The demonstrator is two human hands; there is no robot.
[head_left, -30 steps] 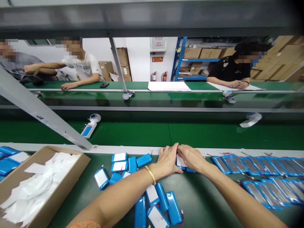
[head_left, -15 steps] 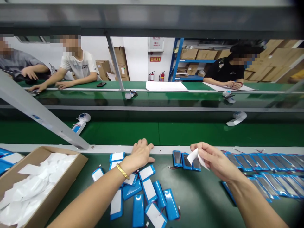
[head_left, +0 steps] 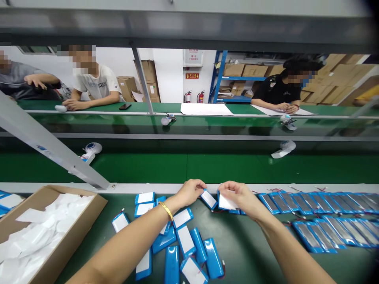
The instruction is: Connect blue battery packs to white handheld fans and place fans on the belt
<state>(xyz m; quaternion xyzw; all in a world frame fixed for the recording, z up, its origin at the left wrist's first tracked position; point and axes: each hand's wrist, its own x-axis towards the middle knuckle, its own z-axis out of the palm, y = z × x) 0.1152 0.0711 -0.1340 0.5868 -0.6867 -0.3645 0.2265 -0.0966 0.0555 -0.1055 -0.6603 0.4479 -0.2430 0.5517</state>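
My left hand (head_left: 192, 191) pinches the upper end of a small blue battery pack (head_left: 209, 199) with a white face, tilted at the bench's back edge. Right beside it, my right hand (head_left: 238, 198) has its fingers closed on a white slip (head_left: 227, 202). The slip lies over a blue pack whose edge shows at its left; whether it is stuck down I cannot tell. More blue packs are partly hidden under my right hand. Below my left forearm lies a loose pile of blue battery packs (head_left: 186, 240), several with white faces up.
Rows of packs with grey faces (head_left: 308, 236) lie at the right. A cardboard box (head_left: 99, 205) of white slips stands at the left, near a slanted metal post (head_left: 74, 165). White devices (head_left: 283, 150) sit on the green belt (head_left: 154, 167). Several co-workers (head_left: 97, 85) sit opposite.
My left hand has moved right and taken hold of a white-faced pack. My right hand has moved left, bringing the slip down over a pack. The belt's devices shifted left.
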